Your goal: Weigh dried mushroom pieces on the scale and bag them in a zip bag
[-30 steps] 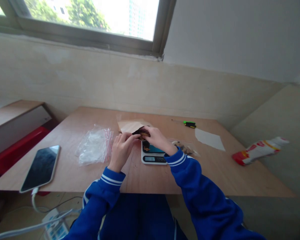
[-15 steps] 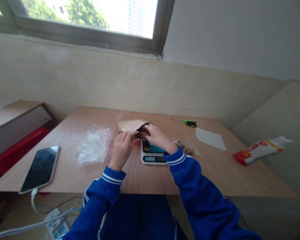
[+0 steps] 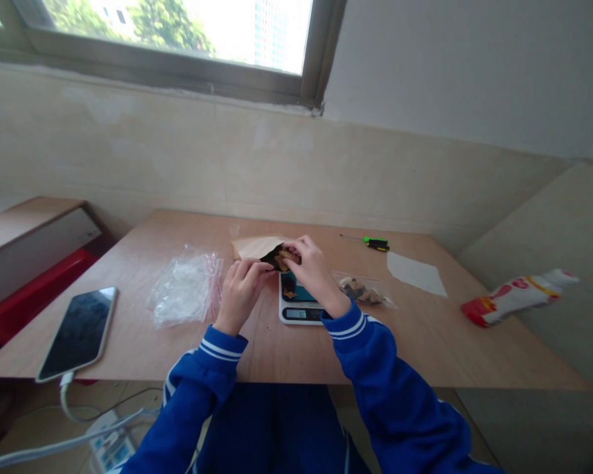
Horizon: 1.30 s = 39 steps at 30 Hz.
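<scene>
Hands (image 3: 241, 288): two
Kraft-paper pouch (image 3: 257, 248): one
Dried pieces (image 3: 287, 257): too jumbled to count
Digital scale (image 3: 300, 317): one
Filled zip bag (image 3: 362, 291): one
Loose clear zip bags (image 3: 185, 291): several, overlapping
Screwdrivers (image 3: 375, 240): apparently two
White paper sheets (image 3: 416, 274): two
Drink bottle (image 3: 516, 299): one
Touchscreen device (image 3: 79, 334): one
Counters (image 3: 286, 359): two

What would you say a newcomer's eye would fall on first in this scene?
Probably the middle of the desk, where the left hand pinches the edge of the brown bag and the right hand holds brown pieces at its mouth, close to the scale. After that, perhaps the red-and-white bottle at the right end, or the dark-screened device at the left.
</scene>
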Available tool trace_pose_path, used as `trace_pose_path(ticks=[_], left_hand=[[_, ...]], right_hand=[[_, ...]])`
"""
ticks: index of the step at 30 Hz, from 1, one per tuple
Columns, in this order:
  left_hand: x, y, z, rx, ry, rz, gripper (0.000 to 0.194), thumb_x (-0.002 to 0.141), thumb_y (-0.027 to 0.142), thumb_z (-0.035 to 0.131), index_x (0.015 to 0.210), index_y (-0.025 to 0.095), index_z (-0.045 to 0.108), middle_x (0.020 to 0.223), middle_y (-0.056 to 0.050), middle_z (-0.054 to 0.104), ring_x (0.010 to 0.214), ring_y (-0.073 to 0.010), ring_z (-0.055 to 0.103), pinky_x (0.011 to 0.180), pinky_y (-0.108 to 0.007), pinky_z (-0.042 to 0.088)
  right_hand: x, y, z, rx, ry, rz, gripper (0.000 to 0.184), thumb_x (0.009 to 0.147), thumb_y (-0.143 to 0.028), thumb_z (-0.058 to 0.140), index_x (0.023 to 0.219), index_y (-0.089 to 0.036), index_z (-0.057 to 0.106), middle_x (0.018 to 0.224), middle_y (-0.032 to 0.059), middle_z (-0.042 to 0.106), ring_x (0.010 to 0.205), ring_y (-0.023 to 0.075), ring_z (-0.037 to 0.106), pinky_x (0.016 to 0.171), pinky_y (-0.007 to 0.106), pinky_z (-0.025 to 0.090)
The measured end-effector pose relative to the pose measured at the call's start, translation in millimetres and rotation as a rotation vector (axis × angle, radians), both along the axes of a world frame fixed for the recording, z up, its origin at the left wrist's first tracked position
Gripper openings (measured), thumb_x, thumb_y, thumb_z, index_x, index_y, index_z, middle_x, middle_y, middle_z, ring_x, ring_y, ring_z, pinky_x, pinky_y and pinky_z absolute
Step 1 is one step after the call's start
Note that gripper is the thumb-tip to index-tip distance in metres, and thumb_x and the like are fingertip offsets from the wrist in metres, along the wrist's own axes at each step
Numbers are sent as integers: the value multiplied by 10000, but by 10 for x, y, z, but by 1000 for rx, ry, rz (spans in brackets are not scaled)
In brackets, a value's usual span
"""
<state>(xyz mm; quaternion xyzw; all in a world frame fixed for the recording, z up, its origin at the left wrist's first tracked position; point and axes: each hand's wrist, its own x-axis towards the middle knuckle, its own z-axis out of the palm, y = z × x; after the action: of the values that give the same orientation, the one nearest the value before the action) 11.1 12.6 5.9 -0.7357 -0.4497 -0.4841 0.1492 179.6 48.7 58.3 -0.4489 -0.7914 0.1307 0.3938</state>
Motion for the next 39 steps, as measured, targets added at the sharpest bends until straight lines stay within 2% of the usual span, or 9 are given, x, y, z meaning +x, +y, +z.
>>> trace_pose_path(ticks=[4, 8, 13, 17, 20, 24, 30, 35, 39], left_hand=[[1, 5, 20, -2, -26, -3, 73, 889, 232, 600, 958, 209, 612, 904, -32, 636, 843, -184, 598, 767, -314, 482], [-8, 30, 39, 8, -35, -1, 63, 893, 236, 597, 948, 214, 617, 898, -31, 640, 849, -183, 606, 763, -314, 484], [-19, 60, 56, -5, -48, 6, 58, 892, 254, 600, 934, 218, 618, 893, -27, 644, 848, -180, 611, 770, -315, 485], [-27, 137, 119, -9, -72, 17, 53, 892, 246, 595, 927, 220, 624, 906, -31, 641, 851, -185, 599, 783, -324, 480], [-39, 257, 214, -22, -118, 36, 62, 891, 254, 590, 921, 219, 631, 922, -38, 627, 876, -196, 580, 794, -335, 475], [-68, 506, 376, -44, -201, 64, 92, 882, 287, 597, 915, 213, 641, 926, -42, 608, 890, -200, 562, 801, -340, 475], [-206, 1039, 616, -126, -418, 23, 84, 817, 232, 651, 884, 181, 652, 902, -46, 602, 812, -167, 575, 768, -308, 476], [-391, 1344, 698, -170, -566, -52, 54, 794, 249, 672, 811, 204, 649, 845, -39, 653, 768, -161, 585, 733, -306, 478], [-471, 1310, 687, -164, -687, -84, 131, 822, 357, 656, 835, 226, 651, 899, -45, 690, 816, -171, 620, 728, -315, 489]], right_hand=[[68, -28, -15, 6, 151, -4, 179, 799, -106, 628, 956, -189, 609, 982, 48, 635, 920, 181, 639, 858, 334, 535], [205, -59, -47, 13, 331, 18, 239, 788, -206, 695, 998, -205, 579, 971, 40, 673, 911, 174, 657, 854, 325, 543], [545, -50, -259, -29, 454, -37, 310, 774, -290, 726, 1036, -221, 575, 1014, 51, 669, 933, 179, 652, 871, 338, 540], [765, 10, -559, -231, 250, -4, 238, 813, -259, 670, 1034, -200, 602, 1002, 68, 681, 922, 198, 657, 859, 376, 540], [778, 60, -701, -217, 18, 1, 227, 834, -204, 632, 1059, -177, 631, 1066, 107, 673, 1032, 247, 625, 943, 454, 493], [643, 57, -693, -30, -164, -44, 283, 868, -235, 612, 1145, -182, 641, 1243, 143, 591, 1207, 285, 500, 1034, 501, 414], [477, -79, -718, 2, -402, 171, 279, 945, -336, 518, 1152, -238, 677, 1323, 91, 589, 1247, 258, 475, 1069, 492, 372], [550, -94, -796, -29, -541, 23, 357, 978, -381, 426, 1200, -240, 668, 1404, 140, 520, 1306, 325, 427, 1050, 593, 341], [598, -52, -800, -72, -581, -63, 416, 970, -442, 417, 1266, -232, 621, 1445, 172, 464, 1332, 371, 390, 1025, 654, 326]])
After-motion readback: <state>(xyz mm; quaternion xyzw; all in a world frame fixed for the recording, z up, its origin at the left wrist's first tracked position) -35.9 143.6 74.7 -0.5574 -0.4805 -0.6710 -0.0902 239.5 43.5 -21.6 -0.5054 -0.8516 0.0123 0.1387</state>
